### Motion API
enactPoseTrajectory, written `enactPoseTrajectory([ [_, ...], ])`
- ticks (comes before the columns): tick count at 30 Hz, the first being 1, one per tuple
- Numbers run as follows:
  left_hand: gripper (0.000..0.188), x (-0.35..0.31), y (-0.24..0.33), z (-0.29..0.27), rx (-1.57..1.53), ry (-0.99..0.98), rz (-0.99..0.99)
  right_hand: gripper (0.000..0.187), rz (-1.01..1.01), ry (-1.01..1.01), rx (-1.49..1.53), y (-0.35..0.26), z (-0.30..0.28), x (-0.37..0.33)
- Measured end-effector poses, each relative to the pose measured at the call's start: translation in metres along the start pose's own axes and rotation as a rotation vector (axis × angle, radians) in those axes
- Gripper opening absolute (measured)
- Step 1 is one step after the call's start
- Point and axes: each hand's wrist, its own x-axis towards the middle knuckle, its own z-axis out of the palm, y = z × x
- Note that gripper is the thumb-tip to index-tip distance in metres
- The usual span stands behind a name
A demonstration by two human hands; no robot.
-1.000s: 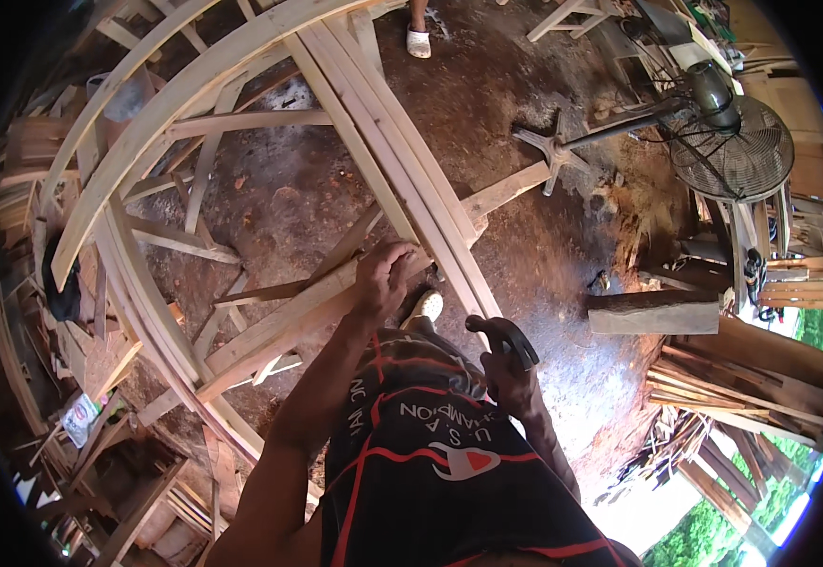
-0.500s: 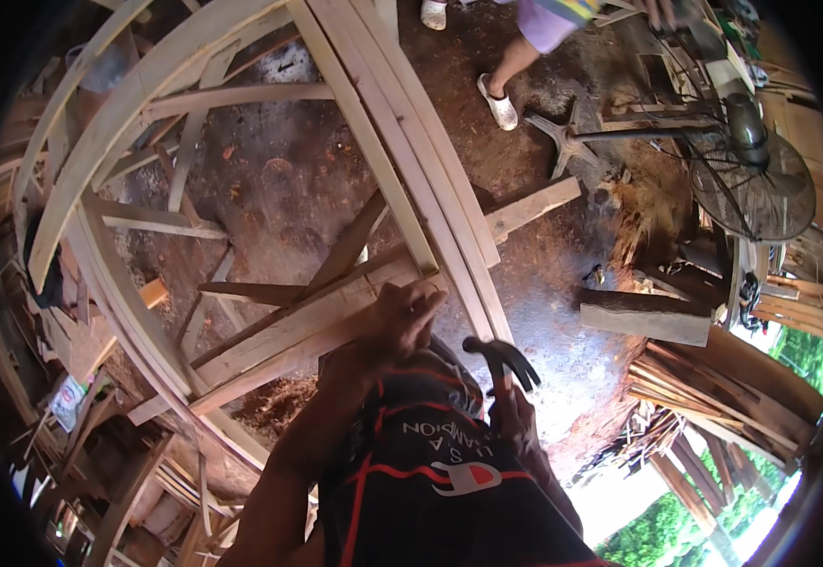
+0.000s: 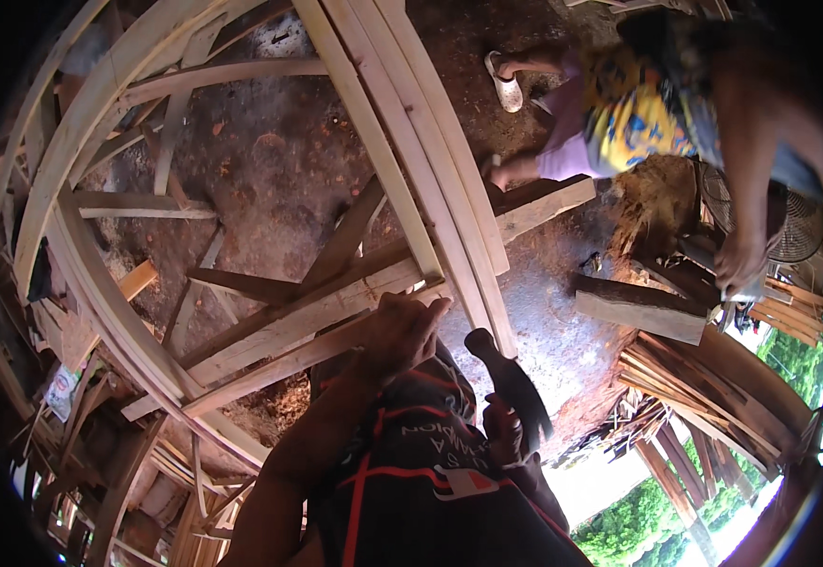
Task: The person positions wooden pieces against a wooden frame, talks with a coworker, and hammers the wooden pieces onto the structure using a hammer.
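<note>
My left hand (image 3: 400, 331) is closed, its fingers bunched beside the near end of a narrow wooden strip (image 3: 372, 142). Whatever lies between those fingers is too small or hidden to make out. Under the strip's end runs a thick wooden beam (image 3: 298, 321), crossing at a slant. My right hand (image 3: 506, 430) grips a claw hammer (image 3: 514, 378) in front of my body, head raised and claw pointing down to the right. The handle is mostly covered by the hand. Beside the strip lie longer pale boards (image 3: 440, 180), whose ends reach close to the hammer.
Curved wooden frame pieces (image 3: 76, 161) arch across the left. At the right, another person (image 3: 638, 113) bends with one arm reaching down, near a fan (image 3: 794, 227). A short timber block (image 3: 638, 312) and stacked wood strips (image 3: 695, 397) lie at the right.
The hammer has tilted and appears larger, its head turned more downward. My left hand stays at the strip's end. The other person has come farther into view and bent down at the right.
</note>
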Motion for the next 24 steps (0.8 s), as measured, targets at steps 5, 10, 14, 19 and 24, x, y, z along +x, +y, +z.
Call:
enactPoseTrajectory([
  [5, 0.037, 0.006, 0.001, -0.007, -0.021, -0.052, -0.021, 0.06, -0.364, -0.004, -0.251, -0.016, 0.003, 0.038],
  [10, 0.037, 0.009, 0.001, -0.009, -0.031, -0.044, -0.008, 0.061, -0.011, 0.041, 0.142, -0.025, 0.013, 0.045],
  [14, 0.036, 0.007, 0.0, -0.01, -0.065, -0.092, -0.014, 0.057, 0.132, 0.085, 0.319, -0.025, 0.02, 0.044],
  [19, 0.035, 0.007, 0.0, -0.01, -0.052, -0.089, -0.018, 0.052, 0.182, 0.09, 0.372, -0.015, 0.022, 0.043],
  [24, 0.051, 0.012, 0.004, -0.006, -0.099, 0.051, -0.128, 0.048, 0.402, 0.047, 0.381, -0.008, 0.013, 0.036],
])
